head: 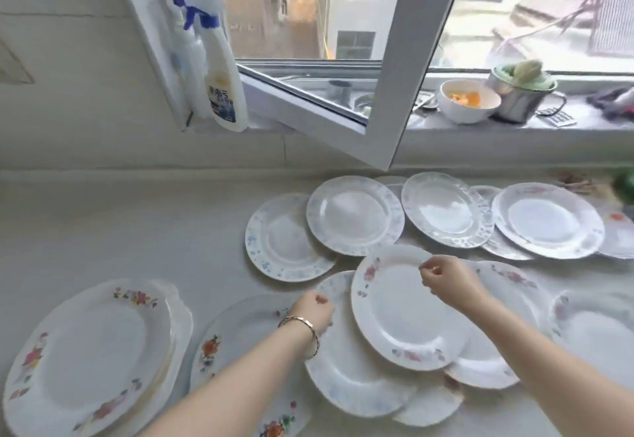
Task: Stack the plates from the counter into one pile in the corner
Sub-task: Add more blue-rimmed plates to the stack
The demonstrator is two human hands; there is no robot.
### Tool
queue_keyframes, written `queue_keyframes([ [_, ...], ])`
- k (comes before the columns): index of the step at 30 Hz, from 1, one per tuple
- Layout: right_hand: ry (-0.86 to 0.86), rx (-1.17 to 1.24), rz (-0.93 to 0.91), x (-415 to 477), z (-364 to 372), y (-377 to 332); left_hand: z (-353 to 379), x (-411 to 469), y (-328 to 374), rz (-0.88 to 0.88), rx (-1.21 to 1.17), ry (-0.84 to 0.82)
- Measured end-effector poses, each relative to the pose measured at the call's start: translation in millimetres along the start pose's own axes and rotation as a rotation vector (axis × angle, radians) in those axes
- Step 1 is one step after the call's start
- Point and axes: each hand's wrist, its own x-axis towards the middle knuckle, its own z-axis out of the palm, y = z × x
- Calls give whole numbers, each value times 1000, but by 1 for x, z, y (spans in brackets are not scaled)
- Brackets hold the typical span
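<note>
Several white plates with flower rims lie spread and overlapping on the pale counter [137, 231]. A pile of flowered plates [92, 354] sits at the near left. My right hand [446, 280] pinches the far rim of a pink-flowered plate [404, 316] that lies tilted on top of others. My left hand [314, 309], a bracelet on its wrist, grips the left rim of a blue-speckled plate [346, 375] under it. More blue-rimmed plates [353, 217] lie along the back, below the window.
An open window sash [377, 121] juts out over the back plates. A spray bottle [223, 73] stands on the sill at the left. A white bowl [466, 100] and a metal pot [521, 93] stand on the sill at the right.
</note>
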Motion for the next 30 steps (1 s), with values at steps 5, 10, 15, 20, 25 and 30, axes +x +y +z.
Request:
queue_keyframes([
  [5,-21,79,133,3,-19,59,61,7,14,-87,12,-22],
  [10,-43,92,166,-1,-20,88,86,34,-3,-173,-114,2],
  [15,-60,96,178,3,-19,99,90,18,2,-160,-164,-10],
  [20,-3,76,207,6,-19,102,91,12,3,-172,-259,-32],
  [25,76,120,221,10,-24,94,84,8,-3,-160,-437,-72],
  [30,179,180,222,13,-19,78,53,3,1,-88,-535,-13],
])
